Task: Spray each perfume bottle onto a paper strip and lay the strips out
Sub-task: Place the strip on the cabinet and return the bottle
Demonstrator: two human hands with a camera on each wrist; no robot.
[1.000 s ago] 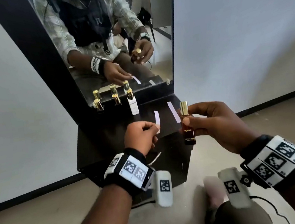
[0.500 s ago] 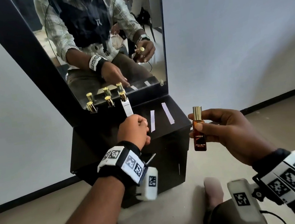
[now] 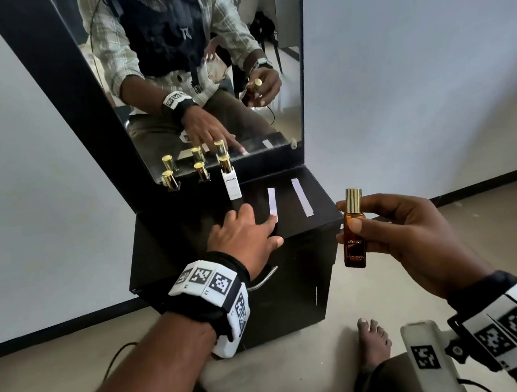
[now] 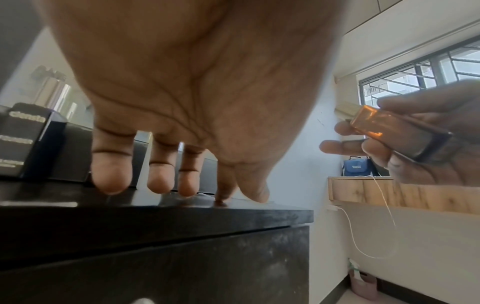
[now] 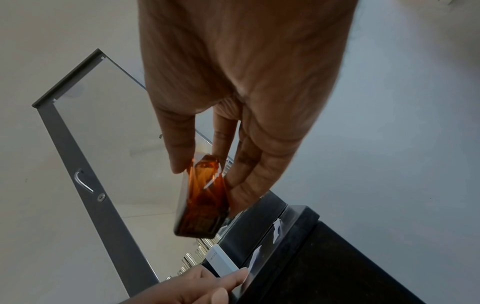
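My right hand grips an amber perfume bottle with a gold cap, upright in the air to the right of the black cabinet; the bottle shows in the right wrist view too. My left hand lies flat on the cabinet top, its fingers straight, one fingertip pressing the near end of a white paper strip. A second strip lies to its right. A white perfume bottle and two dark gold-capped bottles stand along the mirror's foot.
A tall mirror stands behind the cabinet and reflects me and the bottles. A metal drawer handle juts from the cabinet front. My bare foot rests on the floor below. White walls stand on both sides.
My left hand has opened and laid the strip it pinched flat on the cabinet top, beside the other one. My right hand has drawn the amber bottle rightward, away from the cabinet.
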